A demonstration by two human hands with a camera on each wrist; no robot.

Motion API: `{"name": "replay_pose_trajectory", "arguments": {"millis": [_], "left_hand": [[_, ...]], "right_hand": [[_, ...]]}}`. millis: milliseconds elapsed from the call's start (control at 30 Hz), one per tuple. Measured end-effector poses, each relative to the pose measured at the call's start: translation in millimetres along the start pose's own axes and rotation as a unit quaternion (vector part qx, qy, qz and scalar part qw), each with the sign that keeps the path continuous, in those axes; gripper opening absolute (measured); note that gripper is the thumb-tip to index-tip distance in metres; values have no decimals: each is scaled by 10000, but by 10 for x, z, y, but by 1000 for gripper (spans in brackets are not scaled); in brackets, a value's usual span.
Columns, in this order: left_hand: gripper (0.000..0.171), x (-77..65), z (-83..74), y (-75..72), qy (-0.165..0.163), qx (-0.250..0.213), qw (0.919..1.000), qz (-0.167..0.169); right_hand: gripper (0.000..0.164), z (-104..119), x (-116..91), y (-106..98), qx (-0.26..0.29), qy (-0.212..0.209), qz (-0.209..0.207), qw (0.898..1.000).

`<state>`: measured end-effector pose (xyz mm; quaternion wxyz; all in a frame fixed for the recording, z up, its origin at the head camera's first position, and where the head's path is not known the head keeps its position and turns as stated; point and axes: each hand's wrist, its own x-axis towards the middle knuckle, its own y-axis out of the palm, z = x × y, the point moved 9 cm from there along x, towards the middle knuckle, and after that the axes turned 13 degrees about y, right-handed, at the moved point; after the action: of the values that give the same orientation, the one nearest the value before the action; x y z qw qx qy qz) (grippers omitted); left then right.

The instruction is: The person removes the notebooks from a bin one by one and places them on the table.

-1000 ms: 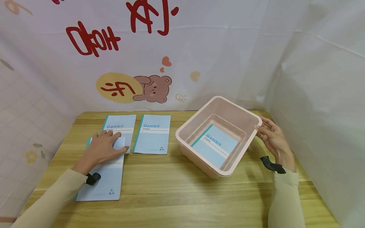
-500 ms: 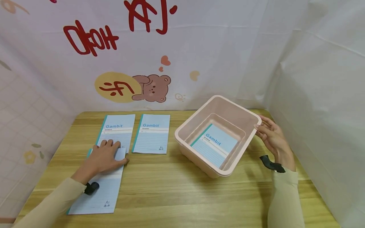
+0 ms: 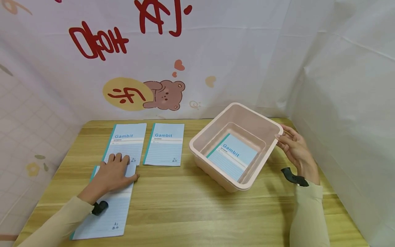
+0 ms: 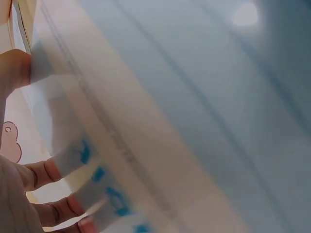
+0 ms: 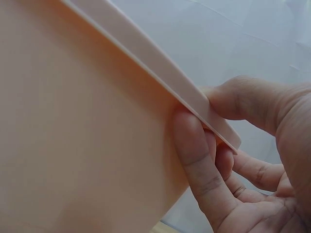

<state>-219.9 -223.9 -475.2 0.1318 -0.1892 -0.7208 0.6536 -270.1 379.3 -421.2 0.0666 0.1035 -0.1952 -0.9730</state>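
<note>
In the head view my left hand (image 3: 112, 176) lies over the upper part of a blue notebook (image 3: 105, 219) at the table's front left. Its fingers are spread near the top edge and the thumb sits by the right edge. The left wrist view has the fingertips touching the notebook cover (image 4: 194, 116) close to its blue lettering. On the other side, my right hand (image 3: 296, 149) pinches the rim of a pale pink plastic basin (image 3: 200, 159). In the right wrist view, the thumb is above the rim (image 5: 165, 68) and the fingers curl beneath.
Another notebook (image 3: 126, 137) lies just behind my left hand, and a further notebook (image 3: 163, 145) sits to its right. Inside the basin rests a notebook (image 3: 232, 156) of the same kind. A white printed curtain (image 3: 240, 68) hangs behind the wooden table (image 3: 185, 212).
My left hand and the notebook under it have shifted toward the table's front edge, exposing more of the notebook behind. My right hand and the basin stay in place.
</note>
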Motion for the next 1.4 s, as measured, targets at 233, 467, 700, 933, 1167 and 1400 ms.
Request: {"name": "replay_pose_trajectory", "arguments": {"millis": [233,467,700,933,1167,1400], "left_hand": [[59,-15,-32,-34,35,-82,9999,-94],[70,27,-3,-125,30,-247,9993,-285],[70,177,-68,-308,244,-348,9963,-749],[75,399,-201,-489,434,-500,9928,-1002],[80,653,-395,-574,607,-861,9885,-1087],[77,894,-596,-635,735,-1191,9814,-1311]], "right_hand": [[45,-3,5,-6,16,-8,-24,10000],[44,-5,9,-7,29,-18,-19,10000],[43,5,-2,-4,60,-32,25,10000],[43,3,-13,17,20,33,28,10000],[43,1,-11,20,42,23,16,10000],[43,6,-8,9,4,13,39,10000]]}}
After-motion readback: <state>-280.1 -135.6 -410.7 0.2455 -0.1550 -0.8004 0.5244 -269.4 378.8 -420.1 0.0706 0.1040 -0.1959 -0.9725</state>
